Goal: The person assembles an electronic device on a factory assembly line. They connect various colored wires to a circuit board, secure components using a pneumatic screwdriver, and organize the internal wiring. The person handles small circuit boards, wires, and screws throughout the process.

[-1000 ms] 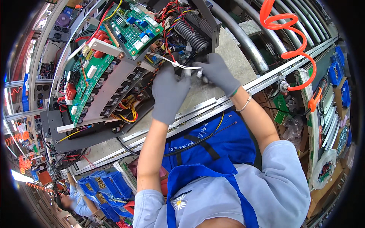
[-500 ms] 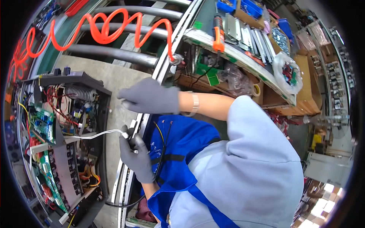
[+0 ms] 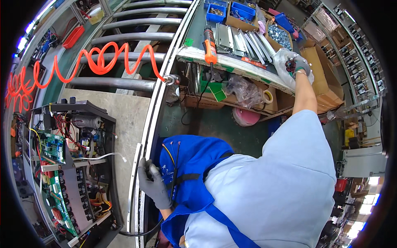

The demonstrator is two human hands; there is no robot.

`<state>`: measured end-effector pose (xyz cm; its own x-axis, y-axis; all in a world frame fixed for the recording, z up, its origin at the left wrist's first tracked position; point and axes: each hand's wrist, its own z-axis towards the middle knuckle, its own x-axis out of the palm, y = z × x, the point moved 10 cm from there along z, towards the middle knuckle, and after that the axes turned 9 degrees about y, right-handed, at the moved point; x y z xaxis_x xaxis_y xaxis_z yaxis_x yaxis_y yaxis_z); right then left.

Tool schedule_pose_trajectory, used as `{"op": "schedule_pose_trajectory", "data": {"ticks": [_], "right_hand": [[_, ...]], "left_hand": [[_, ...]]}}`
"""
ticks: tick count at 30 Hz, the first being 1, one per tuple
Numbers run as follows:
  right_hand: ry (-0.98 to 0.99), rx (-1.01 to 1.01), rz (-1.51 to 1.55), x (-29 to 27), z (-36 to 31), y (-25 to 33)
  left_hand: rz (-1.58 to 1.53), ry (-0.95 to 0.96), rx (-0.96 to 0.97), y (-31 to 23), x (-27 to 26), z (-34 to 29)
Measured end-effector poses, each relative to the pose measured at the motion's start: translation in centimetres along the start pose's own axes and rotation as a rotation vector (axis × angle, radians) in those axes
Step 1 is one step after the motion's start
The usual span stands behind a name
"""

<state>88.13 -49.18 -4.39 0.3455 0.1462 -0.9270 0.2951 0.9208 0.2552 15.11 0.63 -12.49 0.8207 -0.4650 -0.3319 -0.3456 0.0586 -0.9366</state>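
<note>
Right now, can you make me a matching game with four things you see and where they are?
Things:
1. Left hand
2. Right hand
3. Orange coiled hose
4. Green circuit board

Places:
A. Stretched over the grey rollers
B. Inside the open black case
C. On the metal rail beside the blue apron
D. Reaching into a clear plastic bag

Pairs: 1-C, 2-D, 3-A, 4-B

1. Roller conveyor [image 3: 124, 84], 11 o'clock: grey board [image 3: 120, 120] carrying open electronics chassis [image 3: 70, 165].
2. Table [image 3: 231, 66], 1 o'clock: orange screwdriver [image 3: 209, 45], metal brackets [image 3: 244, 41], blue bins [image 3: 231, 10], cardboard box [image 3: 320, 70].
</note>
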Motion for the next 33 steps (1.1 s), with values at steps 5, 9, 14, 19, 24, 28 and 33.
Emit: {"op": "schedule_pose_trajectory", "data": {"ticks": [5,9,14,19,24,28,33], "right_hand": [[0.151,-0.172,0.425,8.0,7.1,-4.5],[0.627,0.011,0.579,8.5,-2.3,2.2],[0.6,-0.061,0.124,10.1,2.0,2.0],[0.294,-0.004,0.025,3.4,9.1,-0.8],[-0.285,-0.127,0.459,-10.1,1.6,2.0],[-0.187,-0.266,0.303,-13.7,1.1,4.8],[-0.086,-0.097,0.142,-11.9,6.6,3.9]], "left_hand": [[0.008,0.01,-0.004,0.9,0.6,-0.4],[0.058,0.023,0.009,1.0,1.3,-0.5],[0.011,0.02,0.001,0.4,1.6,-0.5],[-0.029,0.042,0.015,0.4,1.0,-0.3],[-0.07,-0.001,0.001,1.2,0.1,-0.9],[-0.088,0.017,-0.02,1.2,0.3,-0.8],[-0.094,-0.003,0.01,0.6,-0.4,-0.9]]}}
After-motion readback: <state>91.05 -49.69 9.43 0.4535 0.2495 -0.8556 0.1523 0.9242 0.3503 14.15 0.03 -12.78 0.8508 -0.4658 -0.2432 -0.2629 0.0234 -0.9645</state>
